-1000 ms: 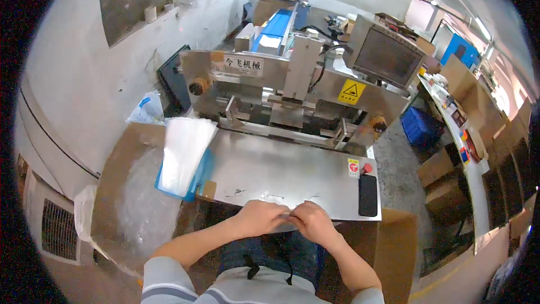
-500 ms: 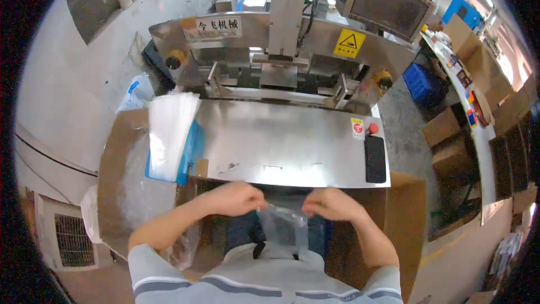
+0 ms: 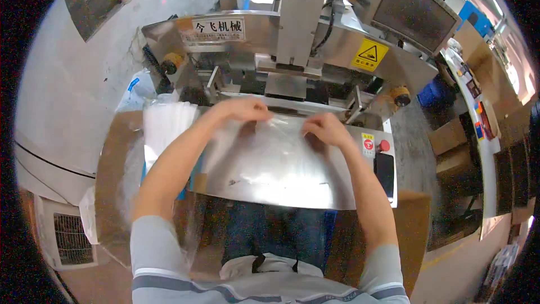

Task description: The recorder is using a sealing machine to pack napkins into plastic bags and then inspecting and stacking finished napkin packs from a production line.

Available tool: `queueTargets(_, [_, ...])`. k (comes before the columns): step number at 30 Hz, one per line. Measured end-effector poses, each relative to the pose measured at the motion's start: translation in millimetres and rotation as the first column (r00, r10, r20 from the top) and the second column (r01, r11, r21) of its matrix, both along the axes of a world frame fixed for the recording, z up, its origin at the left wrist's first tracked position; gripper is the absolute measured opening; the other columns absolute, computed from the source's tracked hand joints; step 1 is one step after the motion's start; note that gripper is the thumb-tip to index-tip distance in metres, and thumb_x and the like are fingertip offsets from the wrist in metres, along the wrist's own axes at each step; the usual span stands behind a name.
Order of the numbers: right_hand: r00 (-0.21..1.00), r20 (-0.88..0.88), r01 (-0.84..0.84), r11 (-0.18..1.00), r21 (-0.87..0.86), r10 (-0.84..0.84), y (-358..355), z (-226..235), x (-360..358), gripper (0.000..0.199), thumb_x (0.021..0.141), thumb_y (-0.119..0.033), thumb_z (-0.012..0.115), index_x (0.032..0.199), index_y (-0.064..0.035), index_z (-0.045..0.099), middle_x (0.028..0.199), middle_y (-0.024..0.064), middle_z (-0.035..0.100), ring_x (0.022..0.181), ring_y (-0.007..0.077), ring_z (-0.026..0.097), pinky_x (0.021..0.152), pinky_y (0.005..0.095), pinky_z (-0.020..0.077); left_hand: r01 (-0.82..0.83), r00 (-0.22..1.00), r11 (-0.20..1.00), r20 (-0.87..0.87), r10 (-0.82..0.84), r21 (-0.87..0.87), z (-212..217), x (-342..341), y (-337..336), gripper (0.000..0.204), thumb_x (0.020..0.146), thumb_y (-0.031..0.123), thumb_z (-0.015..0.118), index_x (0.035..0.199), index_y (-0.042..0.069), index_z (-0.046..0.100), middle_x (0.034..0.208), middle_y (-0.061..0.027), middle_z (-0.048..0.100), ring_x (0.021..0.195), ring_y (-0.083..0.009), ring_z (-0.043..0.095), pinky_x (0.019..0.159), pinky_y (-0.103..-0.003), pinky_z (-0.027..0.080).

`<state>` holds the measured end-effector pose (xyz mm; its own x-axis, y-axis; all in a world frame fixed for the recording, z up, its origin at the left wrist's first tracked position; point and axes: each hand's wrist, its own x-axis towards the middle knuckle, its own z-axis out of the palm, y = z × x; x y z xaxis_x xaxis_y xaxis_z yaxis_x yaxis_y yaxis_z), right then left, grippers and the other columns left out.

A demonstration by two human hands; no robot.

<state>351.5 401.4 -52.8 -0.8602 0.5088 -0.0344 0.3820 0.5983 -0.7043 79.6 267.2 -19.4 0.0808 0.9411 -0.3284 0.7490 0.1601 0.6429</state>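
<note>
Both arms reach forward over the steel tabletop (image 3: 270, 183) of a machine. A clear plastic bag (image 3: 288, 126) stretches between my hands, faint against the shiny metal. My left hand (image 3: 247, 110) pinches its left corner, fingers closed and slightly blurred. The right corner is pinched by my right hand (image 3: 328, 128). Just beyond the hands are the machine's slot and a flat metal block (image 3: 285, 85) below an upright steel column (image 3: 301, 22). How far the bag's far edge extends toward the slot, I cannot tell.
To the left, a stack of translucent plastic bags (image 3: 167, 129) lies beside a cardboard box (image 3: 115, 146). A red button (image 3: 383, 145) and a black flat rectangular object (image 3: 384, 174) are at the tabletop's right. The monitor (image 3: 413, 14) hangs upper right. Another cardboard box (image 3: 394, 236) stands lower right.
Both hands have moved forward, from below the tabletop's near edge to close to the machine's slot, carrying the plastic bag. The view has shifted a little.
</note>
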Motion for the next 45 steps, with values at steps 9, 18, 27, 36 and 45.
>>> queueTargets(9, [0.996,-0.029,0.09,0.96,0.266,-0.085,67,20,-57,0.029,0.084,-0.023,0.062,0.1,0.0014,0.067,0.095,0.025,0.067,0.09,0.0406,0.065,0.079,0.0462,0.0512,-0.23,0.971,0.949,0.123,0.207,0.217,-13,-36,84,0.037,0.075,0.04,0.078,0.089,0.007,0.069,0.079,0.0018,0.065,0.071,-0.0126,0.056,0.063,-0.033,0.046])
queueTargets(18, [0.999,-0.012,0.044,0.784,0.619,-0.046,-19,8,-59,0.051,0.085,-0.027,0.062,0.125,0.0045,0.053,0.137,0.0249,0.048,0.13,0.0387,0.043,0.105,0.0469,0.0385,-0.146,0.813,0.523,-0.2,0.547,0.839,-32,93,-12,0.022,0.076,0.007,0.058,0.095,-0.003,0.061,0.098,-0.0244,0.061,0.092,-0.0408,0.058,0.08,-0.05,0.046])
queueTargets(27, [0.999,0.03,-0.007,0.81,0.586,-0.012,-21,13,-63,0.056,0.09,-0.036,0.056,0.135,-0.0037,0.047,0.141,0.0186,0.046,0.131,0.0367,0.042,0.104,0.0561,0.0372,-0.259,0.797,0.725,-0.283,0.534,0.638,-61,183,-125,0.062,0.092,0.04,0.053,0.134,-0.005,0.044,0.141,-0.0287,0.039,0.136,-0.0435,0.031,0.111,-0.06,0.021])
queueTargets(36, [0.989,-0.136,0.051,0.749,0.66,0.052,-25,21,-63,0.042,0.086,-0.029,0.064,0.115,-0.0006,0.055,0.12,0.0221,0.058,0.114,0.0388,0.055,0.089,0.0515,0.046,-0.208,0.807,0.661,-0.255,0.532,0.721,-71,185,-124,0.057,0.092,0.036,0.055,0.131,-0.004,0.045,0.135,-0.0248,0.047,0.132,-0.0422,0.037,0.111,-0.057,0.023])
queueTargets(45, [0.996,0.026,0.054,0.812,0.581,-0.085,-5,37,-79,0.035,0.089,-0.021,0.055,0.116,0.0011,0.057,0.095,0.0268,0.066,0.09,0.0429,0.063,0.083,0.0507,0.0492,-0.321,0.838,0.683,-0.138,0.527,0.656,-57,187,-130,0.058,0.088,0.032,0.061,0.129,-0.005,0.045,0.132,-0.0257,0.046,0.129,-0.0433,0.038,0.108,-0.061,0.024])
